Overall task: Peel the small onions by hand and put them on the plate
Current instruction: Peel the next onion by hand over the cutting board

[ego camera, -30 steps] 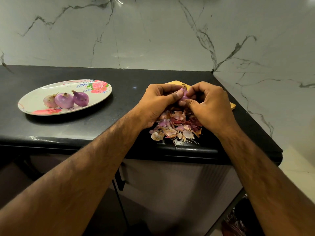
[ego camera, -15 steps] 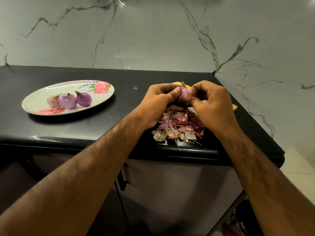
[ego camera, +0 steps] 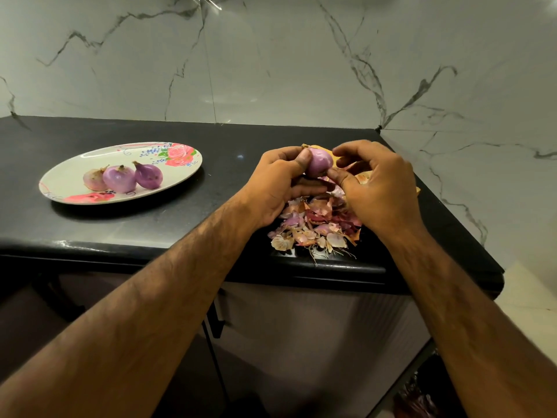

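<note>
A small purple onion (ego camera: 320, 161) is pinched between the thumb and fingers of my left hand (ego camera: 278, 182), held above a heap of onion skins (ego camera: 313, 224). My right hand (ego camera: 378, 188) is just right of it, its thumb tip touching the onion's lower side and its other fingers curled and apart. An oval flowered plate (ego camera: 69, 176) lies at the left of the black counter, with three peeled onions (ego camera: 122, 178) side by side on it.
The black counter (ego camera: 211, 191) ends at a front edge just below the skins and at a right edge near my right wrist. A marble wall stands behind and to the right. A yellow-orange board (ego camera: 318, 147) shows behind my hands.
My hands have parted a little, so more of the onion shows. My right fingers have lifted off its top and spread; the left hand keeps hold.
</note>
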